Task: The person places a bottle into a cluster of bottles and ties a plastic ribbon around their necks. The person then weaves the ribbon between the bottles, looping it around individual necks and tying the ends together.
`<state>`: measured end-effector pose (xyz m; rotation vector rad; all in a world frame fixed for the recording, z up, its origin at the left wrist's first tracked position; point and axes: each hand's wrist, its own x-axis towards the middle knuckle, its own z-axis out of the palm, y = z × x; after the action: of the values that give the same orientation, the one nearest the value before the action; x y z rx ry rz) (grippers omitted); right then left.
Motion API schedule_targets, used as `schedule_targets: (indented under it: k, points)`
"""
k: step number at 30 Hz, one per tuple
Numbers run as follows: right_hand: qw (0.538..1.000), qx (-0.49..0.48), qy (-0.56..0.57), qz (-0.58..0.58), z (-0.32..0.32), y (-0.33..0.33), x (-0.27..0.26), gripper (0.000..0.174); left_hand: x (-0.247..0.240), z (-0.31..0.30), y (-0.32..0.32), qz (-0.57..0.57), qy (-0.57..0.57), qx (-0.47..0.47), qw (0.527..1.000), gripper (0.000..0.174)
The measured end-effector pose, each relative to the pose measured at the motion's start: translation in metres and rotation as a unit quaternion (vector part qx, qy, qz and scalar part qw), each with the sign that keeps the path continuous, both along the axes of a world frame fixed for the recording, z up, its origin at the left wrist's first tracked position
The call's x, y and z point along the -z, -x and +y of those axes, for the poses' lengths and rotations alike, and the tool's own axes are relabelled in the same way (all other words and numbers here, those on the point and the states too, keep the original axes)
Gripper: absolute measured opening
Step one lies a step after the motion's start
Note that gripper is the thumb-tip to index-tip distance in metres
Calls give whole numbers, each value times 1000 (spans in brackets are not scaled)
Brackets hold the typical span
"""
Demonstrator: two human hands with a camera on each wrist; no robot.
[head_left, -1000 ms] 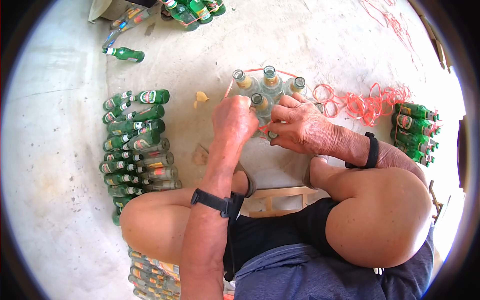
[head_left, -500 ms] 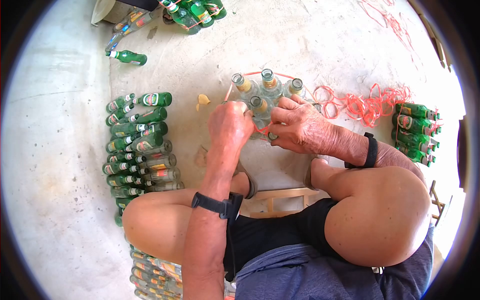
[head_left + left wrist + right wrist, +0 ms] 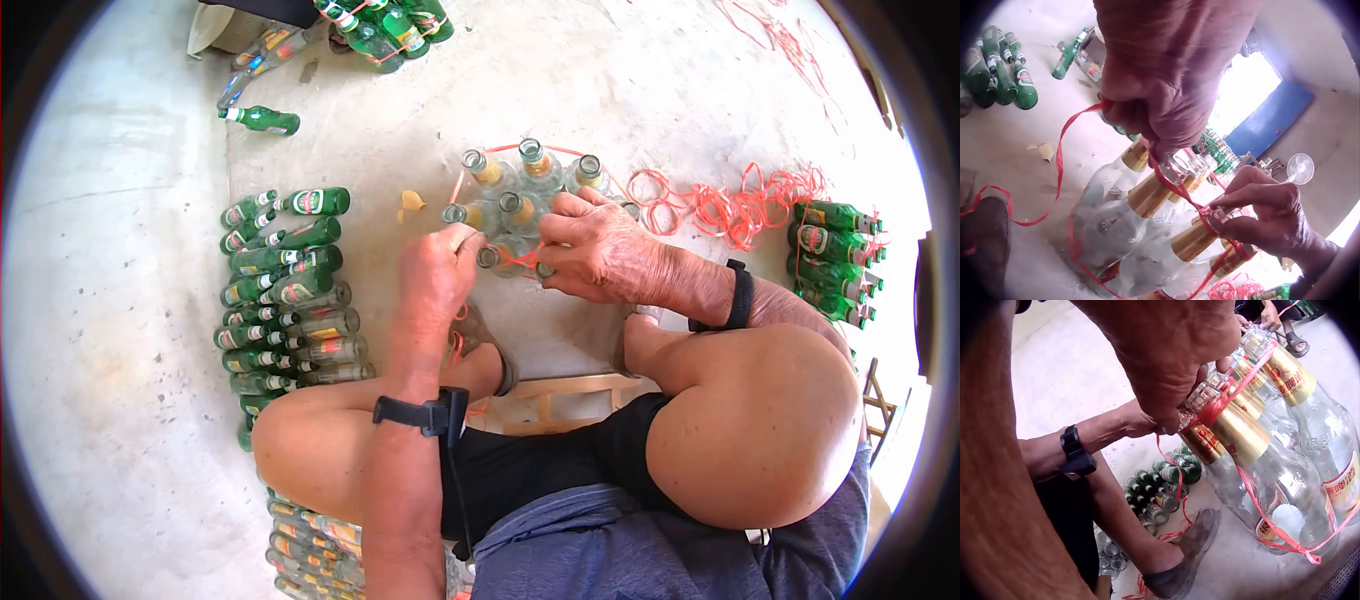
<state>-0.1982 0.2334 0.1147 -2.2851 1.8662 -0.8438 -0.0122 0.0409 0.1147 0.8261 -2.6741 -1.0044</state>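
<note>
Red twine (image 3: pixel 1212 412) pinched in both hands (image 3: pixel 432 278) (image 3: pixel 600 250), left drawn back, two bottle necks (image 3: pixel 488 257) newly exposed

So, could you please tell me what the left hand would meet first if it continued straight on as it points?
Probably the neck of the clear bottle just beyond the left hand in the head view, though depth is unclear and it might pass above.

The head view, farthest off, looks down from overhead on the floor (image 3: pixel 125 330). Close and tilted, the left wrist view faces across it to the wall (image 3: pixel 1335 103), the right toward a shoe (image 3: pixel 1194 555); both share the clear bottles (image 3: pixel 1104 228).
</note>
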Motion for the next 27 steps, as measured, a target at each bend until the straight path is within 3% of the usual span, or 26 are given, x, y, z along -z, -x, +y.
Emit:
schedule_targets:
  k: [7, 13, 27]
  points:
    - [1000, 0, -15, 3, -1, 1, 2, 28, 2, 13, -12, 68, 19, -53, 996, 9]
    - [1000, -4, -22, 6, -3, 1, -3, 29, 9, 6, -28, 43, 19, -35, 998, 10]
    - [999, -19, -34, 20, -1, 12, -6, 29, 28, 25, -36, 107, -135, -92, 981, 9]
